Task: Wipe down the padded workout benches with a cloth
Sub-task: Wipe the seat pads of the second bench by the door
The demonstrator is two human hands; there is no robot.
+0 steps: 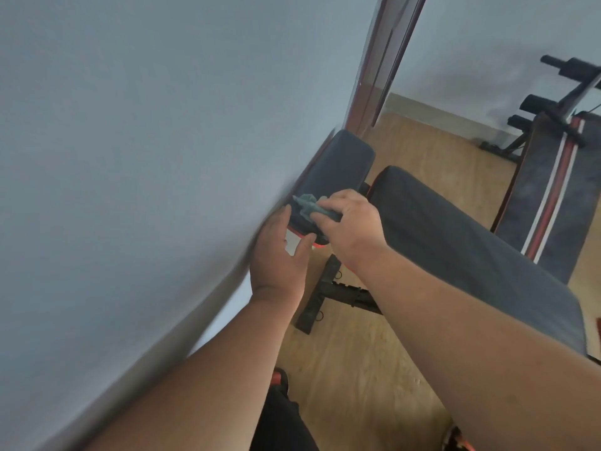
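Observation:
A small dark padded seat pad (341,161) with a red edge stands close to the wall. My right hand (349,224) grips a crumpled grey-blue cloth (309,206) and presses it on the near end of that pad. My left hand (279,255) holds the pad's near corner, thumb under the red edge and fingers along its wall side. Beside it to the right runs the long dark padded back pad (455,236) of the same bench, partly hidden by my right forearm.
A grey wall (130,157) fills the left. A black metal bench frame (328,288) rests on the wooden floor (357,369). A second bench with red and white stripes (549,190) and foam rollers stands at the right. A mirror frame (383,66) leans on the wall.

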